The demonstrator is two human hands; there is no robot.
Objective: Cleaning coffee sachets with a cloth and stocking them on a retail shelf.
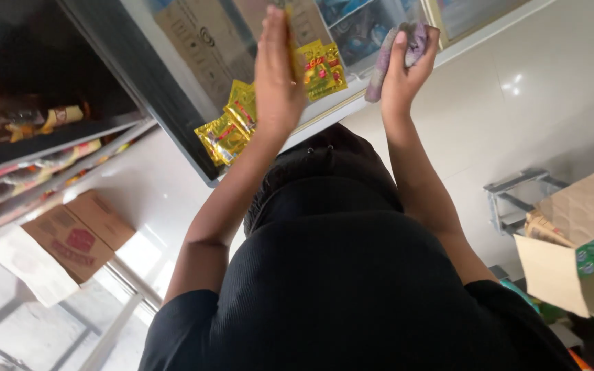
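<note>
Yellow shiny packet strip held up at 12 o'clock, pinched at top end by left hand, fingers closed on it. Judged light, floppy, slippery; best gripped at top edge. Purple soft cloth squeezed in right hand. Glass cabinet behind. Cardboard box at 8 o'clock. White tiled floor below.

Strip of yellow sachets: glossy foil, red print, joined in a chain, hanging diagonally from 1 o'clock down to 8 o'clock, top end pinched in left hand. Grey-purple cloth: crumpled, clasped in right hand, at 12 o'clock.
</note>
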